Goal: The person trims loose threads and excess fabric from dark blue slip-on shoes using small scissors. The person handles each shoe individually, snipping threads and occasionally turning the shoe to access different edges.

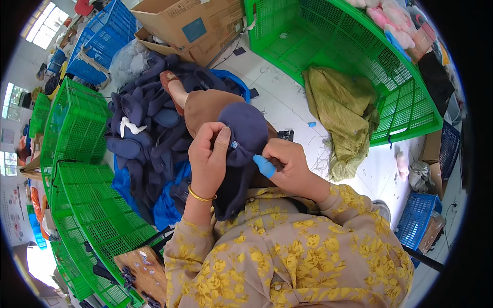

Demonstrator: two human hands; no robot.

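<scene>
The navy slipper [245,119] lies over the lap between the hands, its long axis running away from the body, rounded end outward, and its bow [243,155] sits between the two sets of fingertips. The left hand [207,158] has thumb and forefinger pinched together just left of the bow — whether on anything thin, I cannot tell — while the right hand [291,161], nearer the bow, grasps the slipper's right side, its thumb in a blue cover [265,167].

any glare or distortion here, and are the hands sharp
Head view: upper-left window glares white; left green crates bend toward the rim; left hand and right hand look fairly sharp. Same view: navy pile loses detail in shadow.
</scene>
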